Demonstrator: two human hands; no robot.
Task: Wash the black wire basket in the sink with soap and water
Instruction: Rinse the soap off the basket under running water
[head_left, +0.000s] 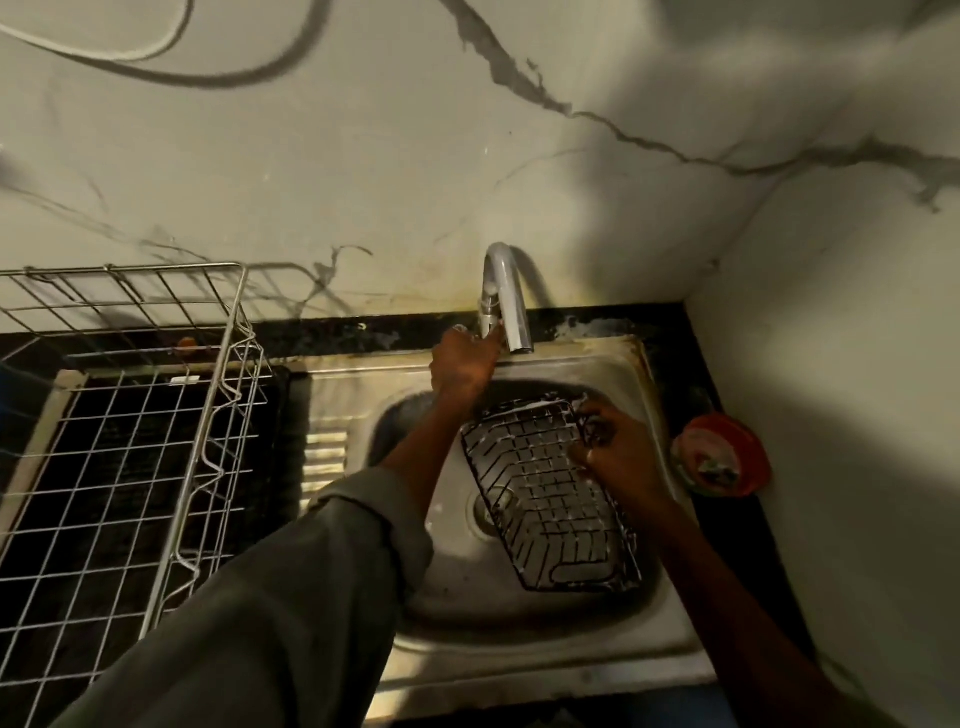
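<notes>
The black wire basket (550, 499) lies tilted in the bowl of the steel sink (519, 660), its far right corner raised toward the rim and its near end down beside the drain; white suds cling to the far edge and streak the wires.

Largest in view is the marble-veined wall (363, 156) behind the counter. To the left stands a big silver wire dish rack (130, 415) on the dark counter, well apart from the basket. The sink fills the middle, with a ribbed drainboard on its left side. At its far edge rises the curved chrome faucet (506, 301); no water shows at the spout. On the right, beside the sink rim, sits a small red tub (722, 457), probably the soap.

The left hand (465, 364), sleeve pushed back, reaches to the base of the faucet, fingertips touching its handle; how firmly it grips cannot be told. The right hand (615, 447) curls round the basket's far right edge and holds it up.

Judging by the lather, soaping looks done and rinsing is the step in hand. The next move calls for turning the handle to start water, then tipping the basket under the spout.
</notes>
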